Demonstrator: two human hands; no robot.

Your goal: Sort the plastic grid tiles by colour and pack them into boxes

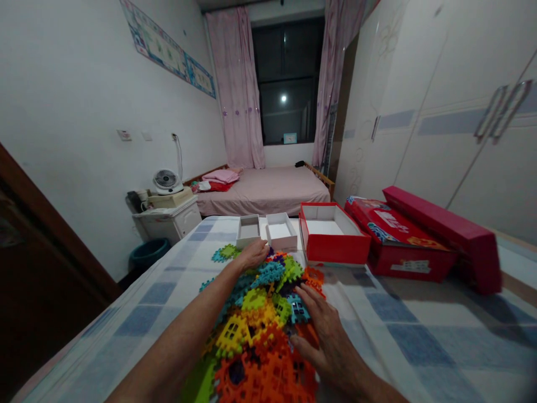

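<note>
A heap of interlocking plastic building pieces point(255, 330) in orange, yellow, green, blue and purple lies on the checked bedspread before me. My left hand point(254, 254) reaches over the heap to its far edge, just in front of the white boxes. Its fingers are bent together, and a bit of purple shows by the fingertips; what they hold, if anything, is hidden. Along the heap's right side rests my right hand point(325, 330), open, thumb and fingers apart. Its fingertips touch pieces near a blue window-shaped piece point(297, 309).
Two small white open boxes point(282, 240) point(248, 232) stand beyond the heap. Right of them is a red open box point(335, 248), then a red printed carton point(413, 263) with a long red lid point(444, 235) leaning on it. A fan point(166, 180) stands on a cabinet at left.
</note>
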